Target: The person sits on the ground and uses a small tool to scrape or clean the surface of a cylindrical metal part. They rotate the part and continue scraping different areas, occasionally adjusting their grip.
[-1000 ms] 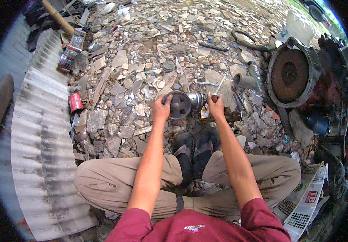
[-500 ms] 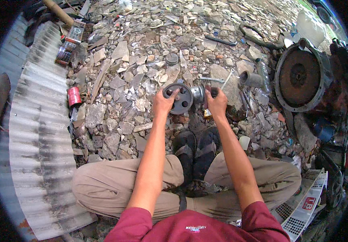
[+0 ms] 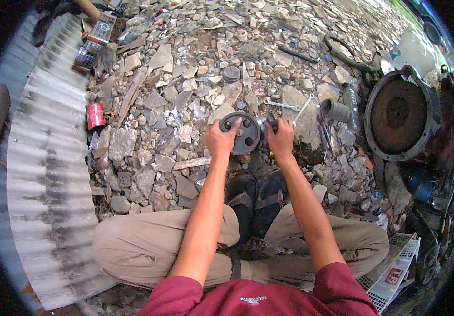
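Note:
Above my shoes I hold a dark round pulley (image 3: 249,130) with several holes through its face. It sits on a metal housing (image 3: 263,121) that looks like a pump body, mostly hidden behind the pulley and my fingers. My left hand (image 3: 220,139) is closed on the pulley's left rim, its thumb across the face. Closed around the housing's right end is my right hand (image 3: 280,139), its fingertips partly out of sight. Just beyond lie a combination wrench (image 3: 282,105) and another wrench (image 3: 303,108), on and beside a flat stone.
Broken stone and tile (image 3: 153,142) cover the ground. Corrugated sheeting (image 3: 53,184) runs along the left, beside a red can (image 3: 95,116). At right stand a short pipe piece (image 3: 335,110), a plastic bottle (image 3: 351,102), a large rusty round housing (image 3: 395,113) and a white plastic crate (image 3: 395,274).
My hands have come closer together, and the pulley has turned so that it hides more of the housing. The whole view has shifted slightly.

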